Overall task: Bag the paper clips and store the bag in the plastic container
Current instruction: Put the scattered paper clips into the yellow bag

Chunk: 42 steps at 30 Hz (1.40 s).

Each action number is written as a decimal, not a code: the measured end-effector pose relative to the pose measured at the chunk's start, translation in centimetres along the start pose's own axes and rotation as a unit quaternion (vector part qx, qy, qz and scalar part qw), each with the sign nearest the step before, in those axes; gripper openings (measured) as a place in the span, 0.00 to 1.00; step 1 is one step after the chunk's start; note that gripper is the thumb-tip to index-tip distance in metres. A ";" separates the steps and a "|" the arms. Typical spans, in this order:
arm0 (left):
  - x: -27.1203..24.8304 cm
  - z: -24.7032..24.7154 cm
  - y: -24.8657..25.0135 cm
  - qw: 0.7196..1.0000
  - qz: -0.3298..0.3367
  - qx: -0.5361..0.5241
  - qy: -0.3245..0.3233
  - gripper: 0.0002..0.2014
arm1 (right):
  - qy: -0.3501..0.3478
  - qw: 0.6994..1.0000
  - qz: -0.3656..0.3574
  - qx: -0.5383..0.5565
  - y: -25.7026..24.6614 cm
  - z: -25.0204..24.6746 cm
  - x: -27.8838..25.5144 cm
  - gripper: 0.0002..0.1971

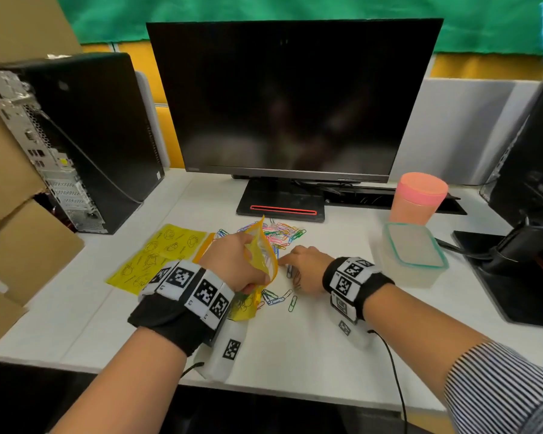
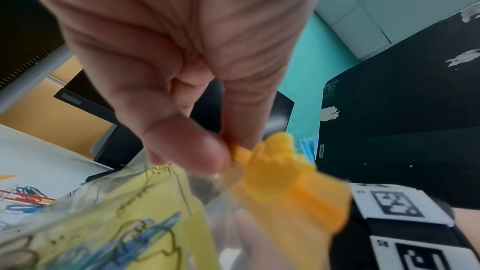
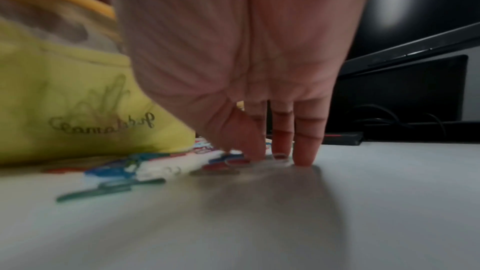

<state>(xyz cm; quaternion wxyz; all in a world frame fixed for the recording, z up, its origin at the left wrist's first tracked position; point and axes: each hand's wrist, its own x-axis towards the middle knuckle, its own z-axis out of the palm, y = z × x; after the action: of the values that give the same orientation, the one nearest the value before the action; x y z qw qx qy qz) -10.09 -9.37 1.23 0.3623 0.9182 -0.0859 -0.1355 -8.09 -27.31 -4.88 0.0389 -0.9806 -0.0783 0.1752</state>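
Observation:
My left hand [image 1: 232, 261] pinches the orange zip edge of a yellow and clear bag [image 1: 262, 255], holding its mouth open above the desk; in the left wrist view the thumb [image 2: 192, 151] presses the orange slider [image 2: 280, 174], and blue clips show inside the bag [image 2: 124, 239]. My right hand [image 1: 301, 267] lies palm down just right of the bag, straight fingertips [image 3: 303, 157] touching the desk among loose coloured paper clips [image 3: 226, 161]. A pile of paper clips [image 1: 279, 231] lies behind the bag. The plastic container [image 1: 411, 258] with a teal-rimmed lid sits at the right.
A second yellow bag [image 1: 157, 255] lies flat at the left. The monitor [image 1: 289, 98] and its stand [image 1: 279, 202] are behind the clips. A pink cup [image 1: 419, 197] stands behind the container. A computer tower [image 1: 76, 142] and cardboard boxes flank the left; black equipment [image 1: 527, 214] the right.

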 end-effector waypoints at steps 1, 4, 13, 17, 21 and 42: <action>0.0 0.0 0.0 1.000 0.001 0.000 0.000 0.41 | -0.010 1.000 -0.007 0.000 0.0 0.0 -0.2 0.35; 0.1 -0.2 0.0 1.000 0.001 0.001 0.000 0.41 | -0.030 0.999 -0.036 -0.001 -0.3 -0.2 -1.0 0.33; 0.0 0.0 0.2 1.000 0.004 0.004 0.001 0.41 | 0.052 0.997 -0.054 0.035 -2.3 0.0 -1.2 0.17; 0.0 -0.4 0.1 1.000 -0.001 -0.005 0.003 0.41 | -0.026 0.995 -0.083 0.054 -2.9 -0.1 -1.6 0.29; 0.0 -0.4 -0.1 1.000 -0.001 -0.013 0.004 0.41 | -0.026 0.995 -0.096 -0.006 -3.4 0.5 -1.5 0.36; -0.1 0.9 -0.2 0.999 0.004 -0.033 -0.003 0.42 | 0.120 0.986 -0.016 0.113 -0.7 -1.0 -2.8 0.07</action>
<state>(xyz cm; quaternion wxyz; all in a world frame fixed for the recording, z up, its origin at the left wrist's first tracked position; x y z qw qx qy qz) -10.47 -9.77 0.50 0.3925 0.9050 -0.0862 -0.1398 -10.40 -27.11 -2.94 0.1611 -0.9825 -0.0684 0.0637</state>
